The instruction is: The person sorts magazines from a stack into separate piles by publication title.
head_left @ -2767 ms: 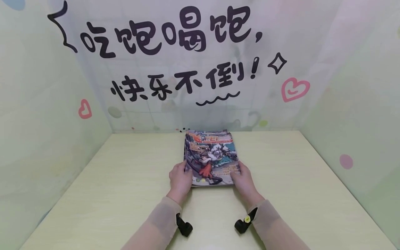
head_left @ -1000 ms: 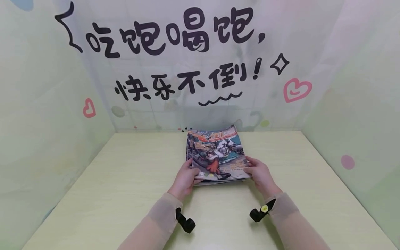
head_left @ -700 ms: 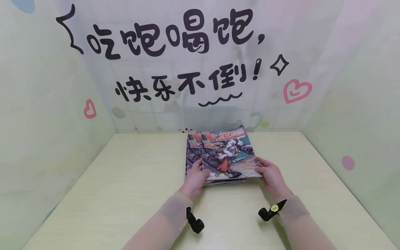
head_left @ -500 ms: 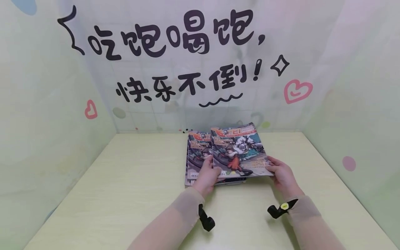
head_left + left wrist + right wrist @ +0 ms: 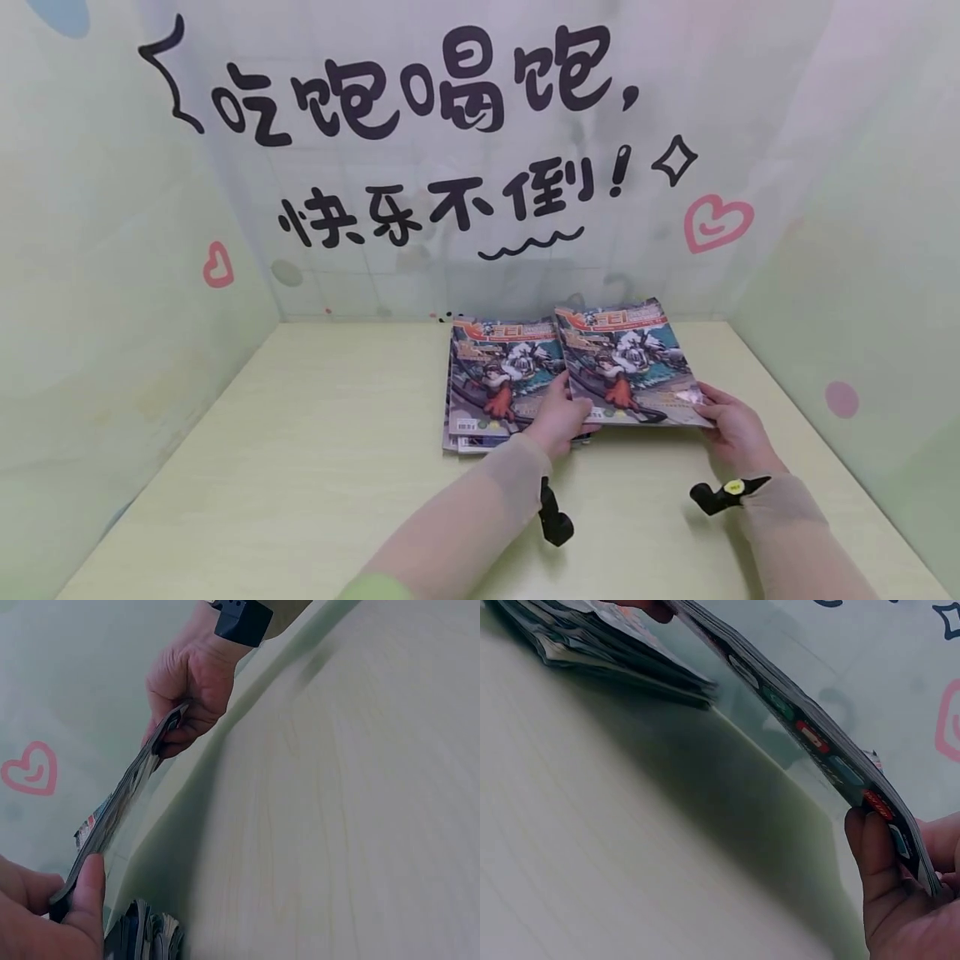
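Both hands hold one magazine [image 5: 626, 362] up off the table, with colourful comic-style artwork on its cover. My left hand [image 5: 558, 417] pinches its lower left edge, the thumb on top. On the lower right edge my right hand [image 5: 738, 429] grips it, thumb above and fingers beneath. To the left lies a stack of magazines [image 5: 495, 375], its top one with the same cover. In the right wrist view the held magazine [image 5: 802, 720] hangs tilted above the table, apart from the stack [image 5: 607, 652]. The left wrist view shows the held magazine [image 5: 120, 802] edge-on between both hands.
A pale wooden table [image 5: 300, 467] stretches beneath, its surface bare left of the stack and in front of it. Behind stands a printed backdrop [image 5: 360, 275] with large black lettering, and side panels [image 5: 862, 317] border the table left and right.
Both hands have lifted the top magazine from the stack and moved it rightward. Another copy with the same cover is uncovered on the stack, which stays in place.
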Demonstrator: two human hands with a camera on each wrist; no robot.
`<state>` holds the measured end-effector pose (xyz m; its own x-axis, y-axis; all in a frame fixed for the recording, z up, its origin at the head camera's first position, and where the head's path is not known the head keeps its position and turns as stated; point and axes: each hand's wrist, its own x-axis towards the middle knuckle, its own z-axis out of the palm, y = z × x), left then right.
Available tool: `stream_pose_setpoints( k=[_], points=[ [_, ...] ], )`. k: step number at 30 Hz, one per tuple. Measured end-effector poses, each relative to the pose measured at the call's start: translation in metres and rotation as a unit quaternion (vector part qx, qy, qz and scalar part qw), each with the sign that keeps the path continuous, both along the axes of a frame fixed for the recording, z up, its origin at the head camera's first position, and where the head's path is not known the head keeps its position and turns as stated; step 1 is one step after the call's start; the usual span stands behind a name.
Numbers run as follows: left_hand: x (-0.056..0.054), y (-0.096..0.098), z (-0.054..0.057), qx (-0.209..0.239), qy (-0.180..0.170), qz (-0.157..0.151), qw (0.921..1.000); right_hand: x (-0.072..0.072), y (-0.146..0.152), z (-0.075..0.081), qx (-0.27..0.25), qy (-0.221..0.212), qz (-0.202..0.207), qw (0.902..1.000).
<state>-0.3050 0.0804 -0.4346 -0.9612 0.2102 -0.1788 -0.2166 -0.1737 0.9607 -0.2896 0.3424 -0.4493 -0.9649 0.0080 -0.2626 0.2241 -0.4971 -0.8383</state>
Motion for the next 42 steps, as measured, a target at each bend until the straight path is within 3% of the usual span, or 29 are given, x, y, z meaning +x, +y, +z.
stream_pose_setpoints(
  k=[6, 13, 18, 23, 26, 31, 35, 37, 39, 42],
  points=[
    [0.004, 0.013, 0.002, -0.111, 0.019, -0.007, 0.9936, 0.001, 0.015, -0.006, -0.017, -0.016, -0.020, 0.9995],
    [0.008, 0.017, -0.002, -0.172, 0.044, -0.033, 0.9835, 0.000, 0.022, -0.006, 0.018, -0.015, -0.012, 0.9997],
    [0.012, 0.020, -0.002, -0.164, 0.043, -0.057, 0.9838, -0.001, 0.027, -0.005, 0.068, -0.017, 0.003, 0.9976],
    [0.019, 0.023, 0.003, -0.129, 0.017, -0.064, 0.9895, -0.003, 0.028, -0.007, 0.124, -0.027, -0.036, 0.9913],
    [0.022, 0.024, 0.007, -0.105, -0.001, -0.066, 0.9923, -0.004, 0.025, -0.010, 0.207, -0.040, -0.068, 0.9753],
    [0.027, 0.020, 0.010, -0.088, -0.014, -0.083, 0.9926, -0.003, 0.018, -0.010, 0.346, -0.060, -0.096, 0.9313],
    [0.030, 0.007, 0.012, -0.102, 0.005, -0.101, 0.9896, 0.001, 0.010, -0.003, 0.448, -0.044, -0.106, 0.8866],
    [0.030, -0.004, 0.013, -0.112, 0.020, -0.107, 0.9878, 0.002, 0.003, 0.001, 0.478, -0.031, -0.110, 0.8708],
    [0.028, -0.016, 0.014, -0.117, 0.034, -0.106, 0.9869, 0.002, -0.009, 0.007, 0.491, -0.015, -0.115, 0.8632],
    [0.024, -0.037, 0.015, -0.117, 0.050, -0.105, 0.9864, 0.000, -0.031, 0.014, 0.485, 0.020, -0.114, 0.8665]
  ],
)
